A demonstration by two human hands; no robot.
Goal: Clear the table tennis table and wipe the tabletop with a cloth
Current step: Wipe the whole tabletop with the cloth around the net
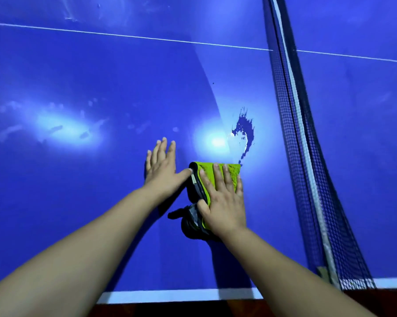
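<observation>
R hand (222,202) flat, fingers straight, pressing green cloth (206,173), L hand (163,167) flat on tabletop (78,179), gripping nothing

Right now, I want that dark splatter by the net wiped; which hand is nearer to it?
Right. The right hand presses the green cloth just short of the dark splatter; the left hand lies flat on the tabletop, farther left.

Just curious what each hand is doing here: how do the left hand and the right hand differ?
The left hand lies on the bare blue tabletop; the right hand presses on the green cloth. The left hand only touches the cloth's edge with its thumb, while the right hand covers much of it. Both are palm down, fingers straight.
</observation>
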